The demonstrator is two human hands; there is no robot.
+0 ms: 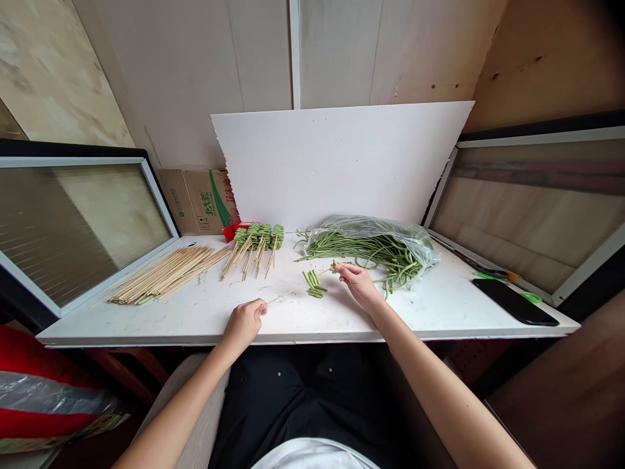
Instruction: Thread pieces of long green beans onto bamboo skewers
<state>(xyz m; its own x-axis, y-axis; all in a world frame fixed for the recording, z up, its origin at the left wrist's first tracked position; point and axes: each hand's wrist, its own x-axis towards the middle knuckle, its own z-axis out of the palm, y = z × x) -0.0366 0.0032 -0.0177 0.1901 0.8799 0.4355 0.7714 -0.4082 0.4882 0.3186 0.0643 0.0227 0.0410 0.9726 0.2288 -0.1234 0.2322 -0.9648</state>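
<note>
My left hand (247,322) is closed around the lower end of a thin bamboo skewer (297,287), which slants up to the right above the white table. At its far tip, my right hand (355,280) pinches a short piece of green bean (334,265); whether the tip pierces it is too small to tell. Several cut bean pieces (314,284) lie just left of my right hand. Behind that hand, long green beans (361,250) spill from a clear plastic bag (415,238). Finished-looking skewers of bean pieces (258,236) are stacked at the back, sticks toward me.
A pile of bare skewers (163,273) lies on the table's left part. At the right are a black phone (515,301), scissors (481,266) and a green ring (532,298). A white board (342,163) and a cardboard box (198,198) stand behind. Framed glass panels flank both sides.
</note>
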